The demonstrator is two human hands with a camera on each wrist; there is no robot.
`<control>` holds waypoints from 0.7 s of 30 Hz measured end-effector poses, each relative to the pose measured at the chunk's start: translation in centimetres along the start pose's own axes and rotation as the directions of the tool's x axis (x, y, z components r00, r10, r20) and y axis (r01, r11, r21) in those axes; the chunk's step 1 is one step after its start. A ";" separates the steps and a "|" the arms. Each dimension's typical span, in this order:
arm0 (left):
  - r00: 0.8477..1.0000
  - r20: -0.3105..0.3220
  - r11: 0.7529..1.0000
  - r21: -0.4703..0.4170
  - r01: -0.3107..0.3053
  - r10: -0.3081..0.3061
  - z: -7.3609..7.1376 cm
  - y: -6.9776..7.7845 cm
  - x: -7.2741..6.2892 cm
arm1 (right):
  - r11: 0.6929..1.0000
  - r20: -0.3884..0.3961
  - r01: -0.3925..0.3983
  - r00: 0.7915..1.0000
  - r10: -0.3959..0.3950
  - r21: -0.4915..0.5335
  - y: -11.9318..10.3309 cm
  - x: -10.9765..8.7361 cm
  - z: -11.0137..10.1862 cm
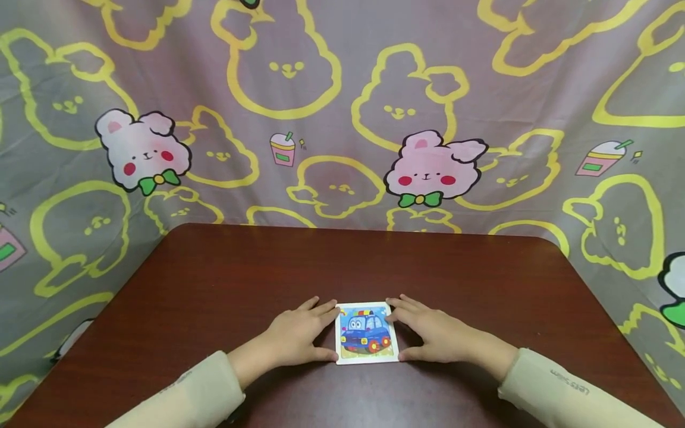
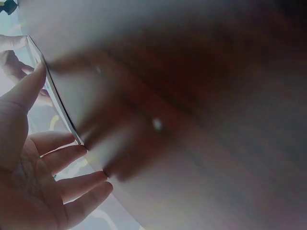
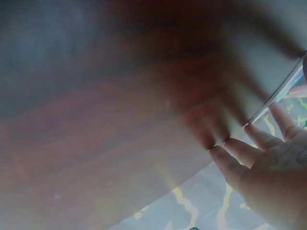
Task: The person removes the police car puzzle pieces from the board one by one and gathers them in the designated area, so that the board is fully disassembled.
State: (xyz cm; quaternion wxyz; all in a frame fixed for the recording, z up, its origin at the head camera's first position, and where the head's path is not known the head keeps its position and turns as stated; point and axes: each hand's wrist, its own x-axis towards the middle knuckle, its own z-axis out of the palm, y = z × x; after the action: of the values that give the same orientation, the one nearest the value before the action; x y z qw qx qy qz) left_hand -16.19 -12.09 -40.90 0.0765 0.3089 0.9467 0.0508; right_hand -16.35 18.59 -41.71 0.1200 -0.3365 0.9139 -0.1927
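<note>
A small square picture board with a white border lies flat on the table, showing a blue cartoon car with a coloured light bar. Faint lines cross the picture, perhaps puzzle seams. At its left side is my left hand, spread, thumb by the near corner and fingertips by the far corner. My right hand mirrors this along the right side. In the left wrist view, the thumb and fingers touch the board's thin edge. The right wrist view has fingertips on the tabletop beside the board's edge.
The dark reddish-brown table has rounded far corners. Behind it and along both sides hangs a grey-pink curtain printed with yellow outlines and rabbit faces.
</note>
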 end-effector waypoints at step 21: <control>0.998 -0.007 0.992 0.106 -0.067 0.069 0.4 2.6 -1.1 | 0.990 -0.076 0.066 0.994 -0.076 -0.127 -0.8 -2.4 -0.2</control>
State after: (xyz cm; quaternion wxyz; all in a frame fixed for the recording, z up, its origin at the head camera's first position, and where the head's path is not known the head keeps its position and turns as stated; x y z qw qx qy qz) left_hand -13.75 -10.68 -40.84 0.0531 0.3443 0.9373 0.0047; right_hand -14.16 19.63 -40.96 0.0548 -0.3677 0.9156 -0.1532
